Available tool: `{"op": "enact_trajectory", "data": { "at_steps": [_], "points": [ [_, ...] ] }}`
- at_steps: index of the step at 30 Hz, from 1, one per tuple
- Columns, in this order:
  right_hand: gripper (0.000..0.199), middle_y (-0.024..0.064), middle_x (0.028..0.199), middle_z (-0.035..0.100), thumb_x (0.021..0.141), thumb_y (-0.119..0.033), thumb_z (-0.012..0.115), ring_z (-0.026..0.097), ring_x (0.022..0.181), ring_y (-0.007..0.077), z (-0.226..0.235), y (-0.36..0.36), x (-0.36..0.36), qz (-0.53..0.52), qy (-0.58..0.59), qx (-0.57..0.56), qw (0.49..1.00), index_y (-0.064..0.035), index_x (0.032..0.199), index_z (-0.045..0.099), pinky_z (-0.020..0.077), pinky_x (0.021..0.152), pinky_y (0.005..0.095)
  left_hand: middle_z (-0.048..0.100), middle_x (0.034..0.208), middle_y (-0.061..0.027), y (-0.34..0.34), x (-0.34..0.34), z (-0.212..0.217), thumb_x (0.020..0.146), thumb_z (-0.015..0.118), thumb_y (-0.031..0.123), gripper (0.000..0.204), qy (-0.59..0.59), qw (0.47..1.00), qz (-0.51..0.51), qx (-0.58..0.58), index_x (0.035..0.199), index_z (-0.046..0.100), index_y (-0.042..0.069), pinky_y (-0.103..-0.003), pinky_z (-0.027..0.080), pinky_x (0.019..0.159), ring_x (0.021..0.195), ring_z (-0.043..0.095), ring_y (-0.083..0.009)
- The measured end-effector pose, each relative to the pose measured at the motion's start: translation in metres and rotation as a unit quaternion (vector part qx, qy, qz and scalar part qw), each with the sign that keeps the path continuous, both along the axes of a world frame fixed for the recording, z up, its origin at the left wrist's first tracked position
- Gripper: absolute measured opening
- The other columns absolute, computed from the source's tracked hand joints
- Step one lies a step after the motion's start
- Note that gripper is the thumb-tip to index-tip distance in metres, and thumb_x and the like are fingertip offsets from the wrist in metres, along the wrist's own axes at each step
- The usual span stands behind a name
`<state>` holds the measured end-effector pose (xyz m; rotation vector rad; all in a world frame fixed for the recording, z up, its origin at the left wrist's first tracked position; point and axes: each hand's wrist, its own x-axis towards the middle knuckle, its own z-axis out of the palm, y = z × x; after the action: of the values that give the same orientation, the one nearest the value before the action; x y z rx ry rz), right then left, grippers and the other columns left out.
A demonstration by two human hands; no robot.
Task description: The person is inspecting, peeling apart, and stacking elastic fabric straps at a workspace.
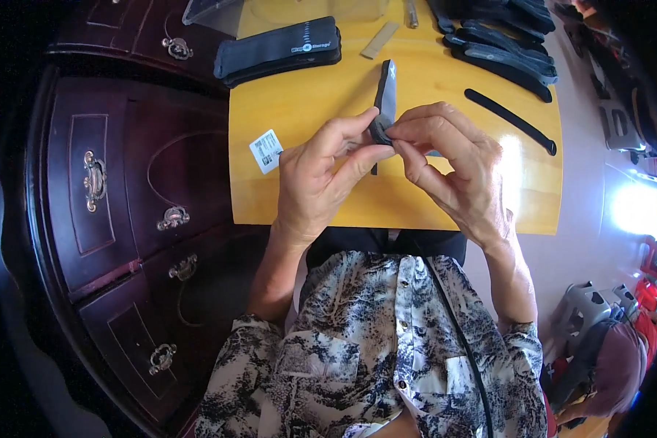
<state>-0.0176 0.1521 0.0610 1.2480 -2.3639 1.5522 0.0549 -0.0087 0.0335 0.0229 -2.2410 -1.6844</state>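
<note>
Both hands meet above the near half of a yellow wooden table (306,212). A black fabric strap with a grey inner face (385,91) stands up from between them, its lower end folded over. My left hand (315,171) pinches that lower end between thumb and fingers. From the other side, my right hand (452,153) closes its thumb and fingertips on the same fold. The fingers partly hide the strap's lower part. A white printed label (266,151) lies just left of my left hand. One thin black strap (509,121) lies flat, beyond and right of my right hand.
Flat black printed bands (277,55) are stacked at the table's far left. Several black straps (504,58) are heaped at the far right. Between them lies a tan strip (379,40). Dark wooden drawers (87,160) border the left; grey stools (588,310) stand right, near another person (620,358).
</note>
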Motion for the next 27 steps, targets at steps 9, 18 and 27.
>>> {"op": "enact_trajectory", "data": {
  "at_steps": [9, 18, 27],
  "points": [
    [0.014, 0.0101, 0.086, 0.059, 0.076, -0.004, 0.066, 0.061, 0.078, 0.0261, 0.003, -0.005, -0.011, 0.015, 0.055, 0.068, 0.996, -0.0039, 0.087, 0.057, 0.0511, 0.063, 0.0336, 0.066, 0.087, -0.0081, -0.003, -0.004, -0.013, 0.080, 0.070, 0.004, 0.036, 0.019, 1.000, 0.001, -0.008, 0.114, 0.057, -0.001, -0.025, 0.053, 0.073, 0.082, 0.064, -0.0112],
    [0.015, 0.0084, 0.072, 0.056, 0.072, -0.004, 0.066, 0.060, 0.064, 0.0210, -0.021, -0.023, -0.018, 0.019, -0.097, -0.031, 0.995, -0.0029, 0.079, 0.053, 0.0487, 0.057, 0.0305, 0.061, 0.093, -0.0041, 0.003, -0.010, -0.004, 0.086, 0.059, -0.001, 0.030, -0.025, 0.972, -0.010, 0.232, 0.115, 0.053, -0.004, -0.020, 0.046, 0.071, 0.081, 0.056, -0.0061],
    [0.016, 0.0091, 0.070, 0.054, 0.069, -0.001, 0.065, 0.058, 0.063, 0.0254, -0.038, -0.036, -0.025, 0.044, -0.034, -0.027, 0.998, -0.0039, 0.076, 0.051, 0.0474, 0.056, 0.0321, 0.060, 0.090, -0.0017, 0.005, -0.009, -0.015, 0.085, 0.055, -0.003, 0.031, -0.025, 0.962, 0.043, 0.268, 0.116, 0.054, -0.003, -0.019, 0.044, 0.070, 0.077, 0.053, -0.0045]
  ]
}}
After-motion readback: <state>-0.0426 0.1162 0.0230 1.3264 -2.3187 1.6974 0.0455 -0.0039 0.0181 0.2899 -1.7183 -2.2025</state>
